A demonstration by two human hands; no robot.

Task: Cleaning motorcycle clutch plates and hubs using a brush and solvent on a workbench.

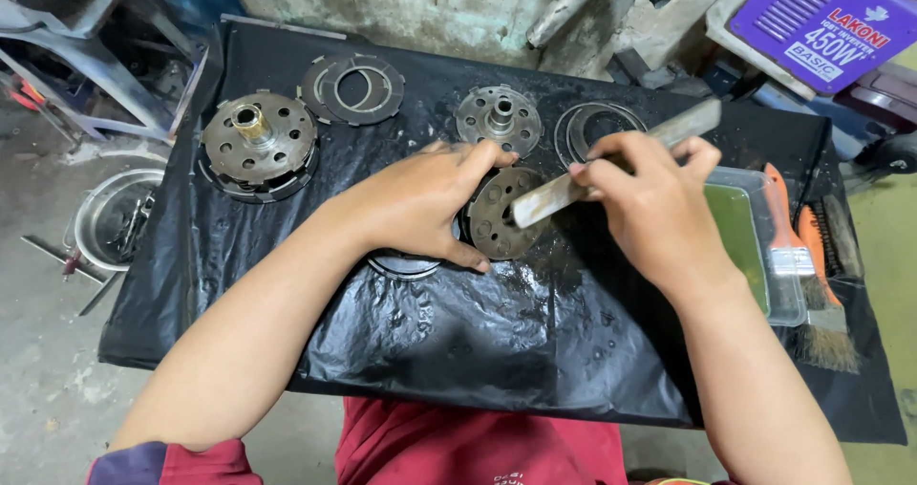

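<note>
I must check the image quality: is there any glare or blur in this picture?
Head view: soft even light; wet glare on the black sheet below the left hand; the flat metal bar in the right hand looks slightly smeared; edges bend slightly, wide-lens distortion.
</note>
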